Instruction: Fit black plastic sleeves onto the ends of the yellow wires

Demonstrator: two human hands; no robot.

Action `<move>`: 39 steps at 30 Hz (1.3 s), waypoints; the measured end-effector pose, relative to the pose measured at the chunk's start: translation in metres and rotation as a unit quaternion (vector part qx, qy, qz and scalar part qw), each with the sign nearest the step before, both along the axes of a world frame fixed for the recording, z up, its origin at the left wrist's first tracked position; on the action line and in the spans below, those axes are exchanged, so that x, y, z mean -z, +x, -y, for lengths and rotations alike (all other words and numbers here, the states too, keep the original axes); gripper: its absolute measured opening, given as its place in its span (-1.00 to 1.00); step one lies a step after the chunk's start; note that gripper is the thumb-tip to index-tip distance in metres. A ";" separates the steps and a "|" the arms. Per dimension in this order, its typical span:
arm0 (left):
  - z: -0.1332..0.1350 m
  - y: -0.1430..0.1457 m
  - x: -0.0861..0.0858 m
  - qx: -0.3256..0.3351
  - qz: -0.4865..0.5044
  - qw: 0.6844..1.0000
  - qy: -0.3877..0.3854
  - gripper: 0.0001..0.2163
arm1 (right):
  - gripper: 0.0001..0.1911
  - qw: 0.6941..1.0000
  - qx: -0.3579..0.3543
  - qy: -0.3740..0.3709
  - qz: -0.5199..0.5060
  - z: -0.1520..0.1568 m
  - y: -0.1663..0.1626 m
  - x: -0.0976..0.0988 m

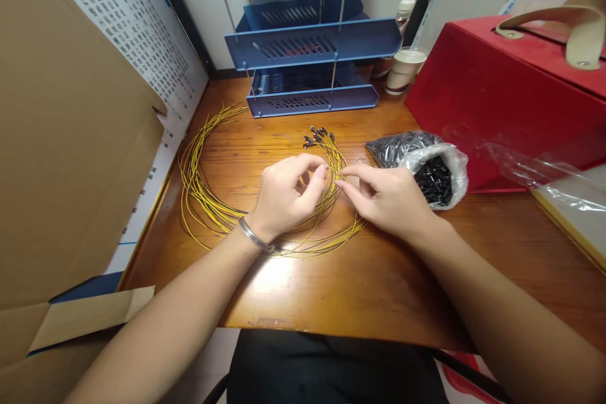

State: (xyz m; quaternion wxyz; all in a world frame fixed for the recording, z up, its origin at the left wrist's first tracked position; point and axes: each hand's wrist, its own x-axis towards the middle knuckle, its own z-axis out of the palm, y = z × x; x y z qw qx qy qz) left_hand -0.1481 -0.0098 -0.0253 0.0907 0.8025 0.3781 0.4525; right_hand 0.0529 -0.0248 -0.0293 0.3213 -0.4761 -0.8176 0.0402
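Note:
My left hand (pixel 294 186), with a metal bracelet (pixel 255 237) at the wrist, is closed, its thumb and forefinger pinching a thin yellow-and-black wire (pixel 332 170). Facing it, my right hand (pixel 386 196) has thumb and forefinger drawn close at the same wire; the exact contact at the fingertips is too small to make out. Beneath and behind both hands lie looped yellow-and-black wires (pixel 201 202) on the wooden table. Several of them end in small black connectors (pixel 319 136) just beyond my fingers. Right of my right hand, an open plastic bag (pixel 459 170) holds many small black parts (pixel 433 180).
A blue tiered tray rack (pixel 312 101) stands at the back, with a paper cup (pixel 405 69) and a bottle (pixel 406 11) beside it. On the right is a red box (pixel 492 101) with a beige handle. Cardboard (pixel 71 139) stands along the left side.

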 end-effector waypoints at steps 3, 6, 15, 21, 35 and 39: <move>0.000 0.000 0.000 0.021 0.011 1.000 0.014 -0.85 | -0.70 1.000 -0.015 0.011 0.007 0.000 -0.001 0.000; 0.000 0.000 0.000 0.049 -0.014 0.998 0.020 -0.80 | -0.69 0.998 -0.034 0.048 -0.005 0.001 -0.002 -0.001; 0.001 -0.001 0.000 0.076 -0.064 0.995 -0.003 -0.66 | -0.67 0.998 -0.054 0.028 0.019 0.002 -0.003 0.001; 0.002 0.000 -0.003 -0.037 0.091 0.995 0.032 -0.67 | -0.61 0.992 -0.069 -0.063 0.084 0.002 -0.005 -0.003; 0.003 0.003 0.003 0.089 -0.015 0.996 -0.028 -0.65 | -0.64 0.988 -0.107 -0.080 0.075 0.004 -0.007 0.000; 0.003 0.004 0.003 0.042 0.093 0.995 0.021 -0.64 | -0.63 0.987 -0.100 -0.107 0.070 0.005 -0.010 -0.002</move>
